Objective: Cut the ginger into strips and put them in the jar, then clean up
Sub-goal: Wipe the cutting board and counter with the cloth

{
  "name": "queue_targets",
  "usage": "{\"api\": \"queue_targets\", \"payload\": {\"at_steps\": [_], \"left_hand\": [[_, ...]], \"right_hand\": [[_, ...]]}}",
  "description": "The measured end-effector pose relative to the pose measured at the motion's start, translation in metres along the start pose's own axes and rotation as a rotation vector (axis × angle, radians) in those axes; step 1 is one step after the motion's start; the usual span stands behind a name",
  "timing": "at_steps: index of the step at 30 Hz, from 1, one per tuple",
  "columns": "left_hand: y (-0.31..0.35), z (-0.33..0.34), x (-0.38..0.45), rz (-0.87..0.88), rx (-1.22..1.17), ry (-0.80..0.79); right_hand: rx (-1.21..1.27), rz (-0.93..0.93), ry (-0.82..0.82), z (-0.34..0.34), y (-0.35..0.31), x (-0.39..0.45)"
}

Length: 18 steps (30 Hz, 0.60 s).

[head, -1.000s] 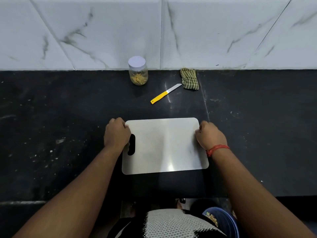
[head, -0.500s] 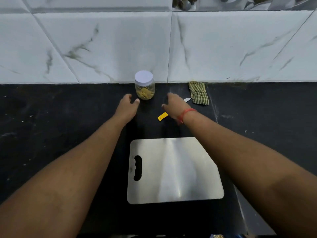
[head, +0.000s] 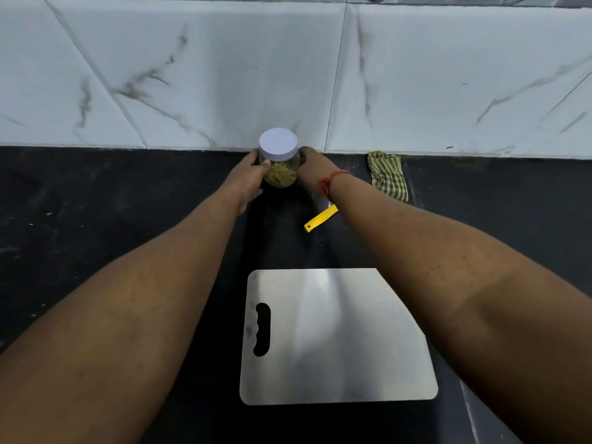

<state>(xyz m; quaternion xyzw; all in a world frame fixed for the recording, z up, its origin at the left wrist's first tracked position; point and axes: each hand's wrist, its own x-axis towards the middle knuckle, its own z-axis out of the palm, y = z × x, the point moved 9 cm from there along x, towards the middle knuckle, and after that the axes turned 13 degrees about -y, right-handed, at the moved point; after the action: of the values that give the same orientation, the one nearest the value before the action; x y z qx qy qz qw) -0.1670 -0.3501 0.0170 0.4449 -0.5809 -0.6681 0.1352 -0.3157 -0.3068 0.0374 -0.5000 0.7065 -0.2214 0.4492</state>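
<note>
Head view: left hand (head: 248, 181) and right hand (head: 312, 166) grasp one lidded jar (head: 279, 158).

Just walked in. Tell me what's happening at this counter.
A person holds a lidded jar of ginger strips between both hands, left hand and right hand, at the back of the dark counter by the tiled wall. The steel cutting board lies bare in front. A yellow-handled knife and a checked cloth lie to the right.
</note>
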Motion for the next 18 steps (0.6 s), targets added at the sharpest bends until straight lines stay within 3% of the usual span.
{"api": "queue_targets", "payload": {"at_steps": [8, 18], "left_hand": [[0.0, 0.028, -0.076, 0.231, -0.03, 0.134], [-0.074, 0.104, -0.18, 0.229, 0.008, -0.013]], "right_hand": [[0.252, -0.175, 0.181, 0.002, 0.01, -0.099], [0.322, -0.147, 0.303, 0.049, 0.091, -0.237]]}}
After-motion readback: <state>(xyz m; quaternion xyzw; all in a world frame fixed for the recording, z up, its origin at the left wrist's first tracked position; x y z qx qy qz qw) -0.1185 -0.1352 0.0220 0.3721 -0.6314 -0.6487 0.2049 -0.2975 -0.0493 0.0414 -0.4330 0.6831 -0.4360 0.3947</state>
